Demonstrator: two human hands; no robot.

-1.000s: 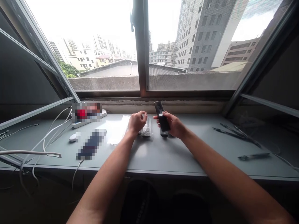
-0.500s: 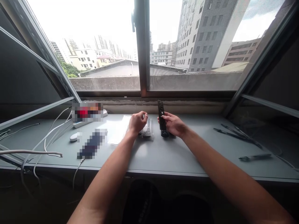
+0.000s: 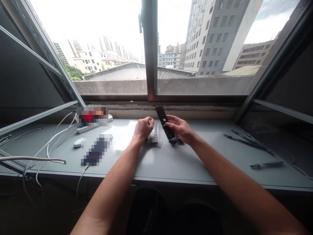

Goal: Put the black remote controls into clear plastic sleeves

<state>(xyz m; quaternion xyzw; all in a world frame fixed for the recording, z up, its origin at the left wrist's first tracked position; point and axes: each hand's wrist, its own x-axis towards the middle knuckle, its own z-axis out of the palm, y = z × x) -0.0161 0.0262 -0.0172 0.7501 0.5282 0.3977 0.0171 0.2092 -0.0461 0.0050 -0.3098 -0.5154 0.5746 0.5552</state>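
Note:
My right hand grips a black remote control, thumb on its button side. The remote is raised off the table and leans with its top end to the left. Just under its lower end, the rounded end of another black object shows on the table; the rest is covered. My left hand is closed with curled fingers and no object visible in it. Beside and partly behind it lies a clear plastic bag with greyish contents I cannot make out.
On the left of the grey table are a white power strip, a blurred-out dark device on a cable, and a small white object. Black cables and a dark pen-like item lie right. Metal frame bars flank the window.
The remote control in my right hand has tilted, its top end swinging to the left and its button face turning more toward me. My left hand stays in place.

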